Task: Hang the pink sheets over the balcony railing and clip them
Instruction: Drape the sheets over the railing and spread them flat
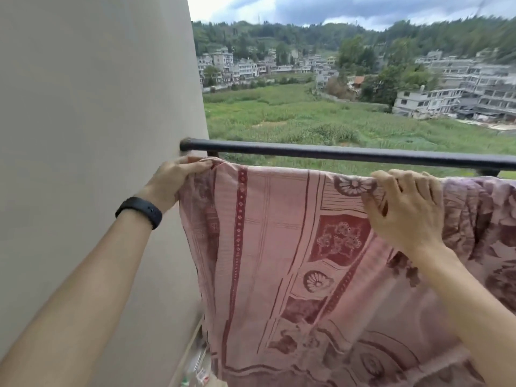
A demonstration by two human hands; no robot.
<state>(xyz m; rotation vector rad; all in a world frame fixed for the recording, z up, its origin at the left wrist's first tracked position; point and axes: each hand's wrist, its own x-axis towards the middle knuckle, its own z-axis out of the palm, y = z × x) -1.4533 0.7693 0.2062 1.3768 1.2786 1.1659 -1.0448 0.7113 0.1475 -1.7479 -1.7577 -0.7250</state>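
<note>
A pink sheet (279,247) with dark red floral and striped patterns hangs in front of me, its top edge stretched just below the black balcony railing (349,155). My left hand (178,177), with a black band on the wrist, pinches the sheet's upper left corner next to the wall. My right hand (405,208) grips the top edge further right, fingers curled over the fabric. A second pink patterned sheet (480,219) is bunched at the far right, draped below the railing. No clips are visible.
A beige wall (92,135) fills the left side, and the railing ends against it. Beyond the railing lie a green field, buildings and wooded hills. Some small items lie on the floor near the wall's foot (198,370).
</note>
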